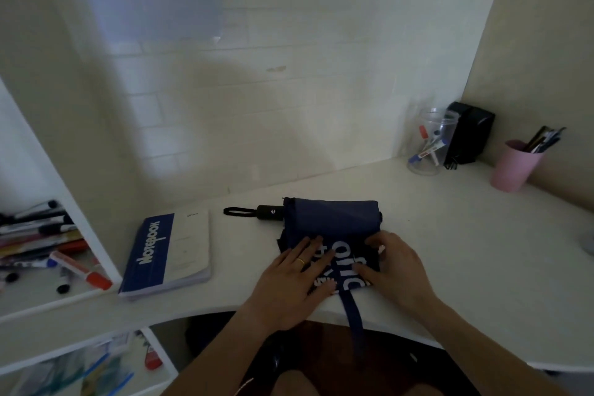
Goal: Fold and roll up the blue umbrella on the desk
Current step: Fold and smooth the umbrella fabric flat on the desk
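Note:
The blue umbrella (pixel 331 219) lies collapsed on the white desk (pixel 450 235), its black handle (pixel 268 211) and wrist loop pointing left. Its navy cloth with white lettering is spread in flat folds toward me. A blue closing strap (pixel 353 318) hangs over the desk's front edge. My left hand (pixel 289 276) lies flat on the left part of the cloth, a gold ring on one finger. My right hand (pixel 392 267) rests on the right part, with its fingers curled on the fabric's edge.
A blue and white notebook (pixel 170 254) lies left of the umbrella. At the back right stand a clear jar of markers (pixel 429 141), a black box (pixel 471 132) and a pink cup of pens (pixel 514 164). A shelf with markers (pixel 48 244) is at the left.

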`<state>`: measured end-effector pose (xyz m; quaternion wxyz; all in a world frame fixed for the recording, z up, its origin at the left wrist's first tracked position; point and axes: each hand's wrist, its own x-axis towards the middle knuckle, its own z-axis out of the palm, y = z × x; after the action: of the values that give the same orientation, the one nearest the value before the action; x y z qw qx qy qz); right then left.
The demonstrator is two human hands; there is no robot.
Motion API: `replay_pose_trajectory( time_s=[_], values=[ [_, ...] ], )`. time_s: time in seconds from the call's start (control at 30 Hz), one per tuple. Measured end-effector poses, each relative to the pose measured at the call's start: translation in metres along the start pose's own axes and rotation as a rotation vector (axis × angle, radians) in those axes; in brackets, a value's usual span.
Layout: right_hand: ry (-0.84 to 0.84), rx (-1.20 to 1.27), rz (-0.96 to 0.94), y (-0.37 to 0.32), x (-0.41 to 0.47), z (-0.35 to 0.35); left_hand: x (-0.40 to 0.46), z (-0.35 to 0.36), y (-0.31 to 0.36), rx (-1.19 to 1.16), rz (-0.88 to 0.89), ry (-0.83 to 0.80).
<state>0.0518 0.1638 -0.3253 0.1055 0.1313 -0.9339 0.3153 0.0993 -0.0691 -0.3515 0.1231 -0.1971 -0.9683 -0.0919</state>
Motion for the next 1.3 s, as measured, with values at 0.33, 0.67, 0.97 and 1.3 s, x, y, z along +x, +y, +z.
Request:
replay_pose_trajectory(
  time_s=[0.33,0.67,0.97,1.3],
  values=[
    [-0.003,0.193,0.065,0.012,0.000,-0.004,0.012,-0.044,0.008,-0.431,-0.404,0.368],
    [-0.026,0.140,0.050,0.021,-0.001,-0.002,0.027,-0.014,0.019,-0.844,-0.513,0.351],
    [0.185,0.408,0.161,0.000,0.019,-0.016,0.019,-0.015,0.014,-0.893,-0.409,0.293],
    [0.248,0.611,0.175,-0.022,0.034,-0.030,0.033,-0.030,0.019,-1.091,-0.501,0.353]
  ],
)
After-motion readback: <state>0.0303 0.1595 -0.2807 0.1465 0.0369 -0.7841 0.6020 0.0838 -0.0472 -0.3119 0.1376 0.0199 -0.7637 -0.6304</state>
